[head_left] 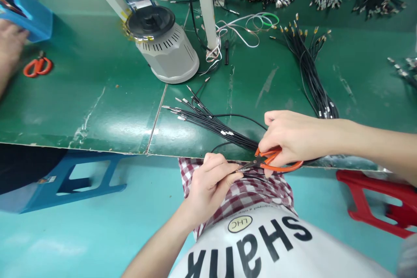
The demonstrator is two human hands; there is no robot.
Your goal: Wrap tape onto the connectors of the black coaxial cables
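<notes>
My right hand (293,137) grips orange-handled scissors (276,163) at the near edge of the green table (97,95). The blades point left toward my left hand (211,182). That hand is closed in a pinch on thin black cables just below the table edge, over my checked lap. A bundle of black cables with metal tips (205,117) fans out on the table from the scissors toward the upper left.
A grey tape dispenser machine (163,43) stands at mid-left. More cable bundles (309,65) lie at the right and far back. Another person's hand (9,47) is by a blue bin (29,13), with orange scissors (37,66) below it. Blue stool (74,178) left, red stool (374,204) right.
</notes>
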